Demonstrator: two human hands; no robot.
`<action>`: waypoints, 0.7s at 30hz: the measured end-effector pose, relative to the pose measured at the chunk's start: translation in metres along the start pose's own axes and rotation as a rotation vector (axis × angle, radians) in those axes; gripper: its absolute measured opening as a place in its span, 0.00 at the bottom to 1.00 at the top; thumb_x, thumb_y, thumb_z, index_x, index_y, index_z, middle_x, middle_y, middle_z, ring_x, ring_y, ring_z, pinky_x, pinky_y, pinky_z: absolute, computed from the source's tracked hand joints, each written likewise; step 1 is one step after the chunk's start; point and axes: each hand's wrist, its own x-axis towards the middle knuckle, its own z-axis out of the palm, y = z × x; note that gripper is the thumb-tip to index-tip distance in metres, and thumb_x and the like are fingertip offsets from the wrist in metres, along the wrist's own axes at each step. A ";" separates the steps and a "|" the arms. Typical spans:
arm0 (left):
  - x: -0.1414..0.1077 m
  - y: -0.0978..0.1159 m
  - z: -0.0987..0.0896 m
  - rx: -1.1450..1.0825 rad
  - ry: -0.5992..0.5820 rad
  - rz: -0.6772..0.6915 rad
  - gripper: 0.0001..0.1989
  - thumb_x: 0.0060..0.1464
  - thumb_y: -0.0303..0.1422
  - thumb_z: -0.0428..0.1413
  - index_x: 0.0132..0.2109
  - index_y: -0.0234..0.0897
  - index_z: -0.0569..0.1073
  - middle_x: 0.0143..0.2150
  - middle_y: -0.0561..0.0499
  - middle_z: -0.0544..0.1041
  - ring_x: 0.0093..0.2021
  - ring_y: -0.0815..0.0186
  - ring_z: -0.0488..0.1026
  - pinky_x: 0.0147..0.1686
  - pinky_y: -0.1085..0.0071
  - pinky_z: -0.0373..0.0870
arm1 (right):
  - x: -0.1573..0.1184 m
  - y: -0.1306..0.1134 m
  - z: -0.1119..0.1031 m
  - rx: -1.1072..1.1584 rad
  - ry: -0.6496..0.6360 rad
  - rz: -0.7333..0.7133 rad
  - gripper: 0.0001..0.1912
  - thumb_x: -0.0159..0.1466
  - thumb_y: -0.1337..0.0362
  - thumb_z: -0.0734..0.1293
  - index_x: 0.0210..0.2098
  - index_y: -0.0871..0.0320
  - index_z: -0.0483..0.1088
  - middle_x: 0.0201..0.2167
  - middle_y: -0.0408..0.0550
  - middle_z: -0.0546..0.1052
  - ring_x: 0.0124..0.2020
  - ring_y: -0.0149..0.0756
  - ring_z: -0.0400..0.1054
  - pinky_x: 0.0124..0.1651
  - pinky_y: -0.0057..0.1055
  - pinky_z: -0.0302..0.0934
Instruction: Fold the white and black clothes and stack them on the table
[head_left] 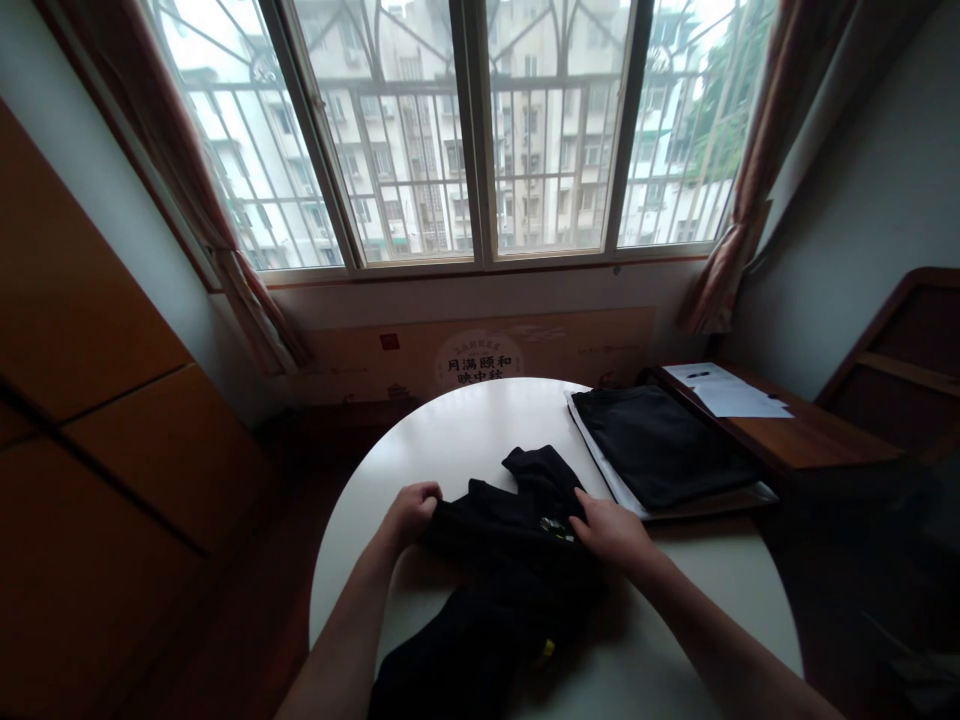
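A crumpled black garment (510, 560) lies over the front of the round white table (360, 520), its near end running out of the bottom of the view. My left hand (414, 508) is closed on its left edge, the fingers curled in. On the other side my right hand (604, 525) pinches the cloth near a small pale print. A yellow spot shows lower on the fabric. Part of the cloth is raised and bunched between my hands, so its exact shape cannot be made out.
A folded black cloth (667, 440) rests on a white sheet at the table's right. Beyond it, papers (731, 390) and a pen lie on a brown wooden surface (817, 425). A wooden cabinet (97, 350) stands at left. Behind the table are a printed panel (360, 350) and a barred window.
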 end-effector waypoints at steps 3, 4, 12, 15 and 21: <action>0.000 -0.004 -0.010 0.022 0.253 -0.056 0.09 0.48 0.30 0.46 0.25 0.42 0.69 0.23 0.54 0.71 0.28 0.62 0.71 0.31 0.69 0.63 | -0.003 0.000 -0.006 -0.013 -0.009 -0.008 0.17 0.68 0.57 0.63 0.51 0.56 0.77 0.45 0.59 0.83 0.47 0.53 0.77 0.41 0.38 0.66; -0.001 -0.005 -0.012 0.037 0.331 -0.083 0.09 0.49 0.30 0.46 0.26 0.42 0.69 0.24 0.53 0.73 0.29 0.62 0.71 0.32 0.69 0.64 | -0.005 -0.001 -0.007 -0.019 -0.006 -0.004 0.16 0.68 0.57 0.63 0.49 0.56 0.78 0.44 0.59 0.83 0.47 0.53 0.77 0.41 0.38 0.66; 0.001 -0.009 -0.004 0.092 0.448 -0.124 0.09 0.52 0.30 0.48 0.36 0.42 0.73 0.36 0.48 0.80 0.38 0.58 0.77 0.39 0.67 0.70 | -0.010 -0.015 -0.013 0.090 0.220 -0.352 0.21 0.70 0.61 0.63 0.60 0.56 0.73 0.49 0.55 0.80 0.52 0.47 0.72 0.56 0.40 0.64; 0.006 -0.017 0.000 0.048 0.416 -0.100 0.14 0.54 0.31 0.48 0.44 0.40 0.75 0.42 0.46 0.82 0.43 0.58 0.78 0.44 0.66 0.73 | -0.011 -0.016 -0.010 0.165 0.131 -0.509 0.25 0.70 0.56 0.66 0.63 0.58 0.70 0.51 0.56 0.79 0.53 0.48 0.71 0.58 0.42 0.64; 0.009 -0.022 0.002 0.184 0.242 -0.031 0.22 0.63 0.45 0.47 0.48 0.37 0.79 0.51 0.40 0.82 0.53 0.52 0.76 0.56 0.59 0.70 | -0.012 -0.016 -0.007 0.183 0.016 -0.529 0.31 0.63 0.50 0.73 0.61 0.56 0.73 0.57 0.57 0.77 0.60 0.53 0.68 0.69 0.52 0.54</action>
